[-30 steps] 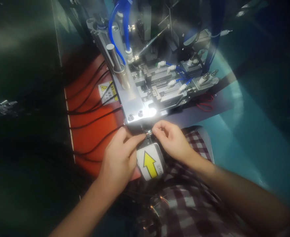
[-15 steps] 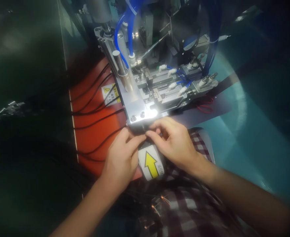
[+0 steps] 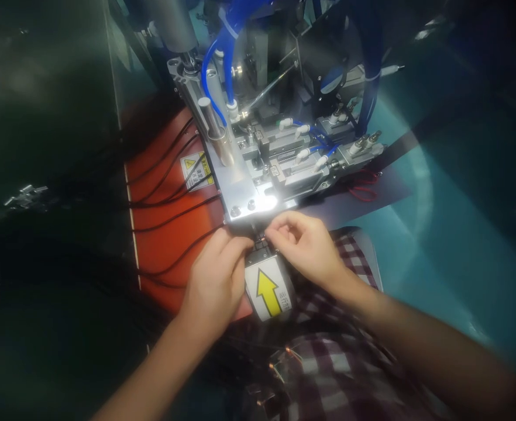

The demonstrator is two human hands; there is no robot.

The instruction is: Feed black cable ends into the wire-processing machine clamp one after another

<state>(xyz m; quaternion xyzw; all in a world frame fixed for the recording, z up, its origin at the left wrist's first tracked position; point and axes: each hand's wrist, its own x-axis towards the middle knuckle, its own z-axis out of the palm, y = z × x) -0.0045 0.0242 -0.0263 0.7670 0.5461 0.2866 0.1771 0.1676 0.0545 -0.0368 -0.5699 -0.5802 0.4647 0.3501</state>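
At the front end of a metal machine (image 3: 240, 193), my two hands meet over a narrow dark track. My left hand (image 3: 216, 275) is closed, its thumb and forefinger pinched at the track's left side; what lies between them is too small to make out. From the right, my right hand (image 3: 308, 242) pinches at the same spot, with a tiny piece near its fingertips that I cannot name. Just below the fingers sits a white block with a yellow arrow label (image 3: 269, 292), its arrow pointing at the machine.
Black cables (image 3: 174, 219) cross the orange board (image 3: 161, 245) on the left, beside a warning label (image 3: 196, 169). Blue air tubes (image 3: 229, 64) and metal cylinders (image 3: 302, 166) fill the machine's back and right. Small copper-coloured ends (image 3: 275, 368) show near a checked cloth (image 3: 328, 362).
My right hand's fingertips have drawn slightly away from my left hand's, and its fingers are curled tighter. More of the dark track now shows between the hands.
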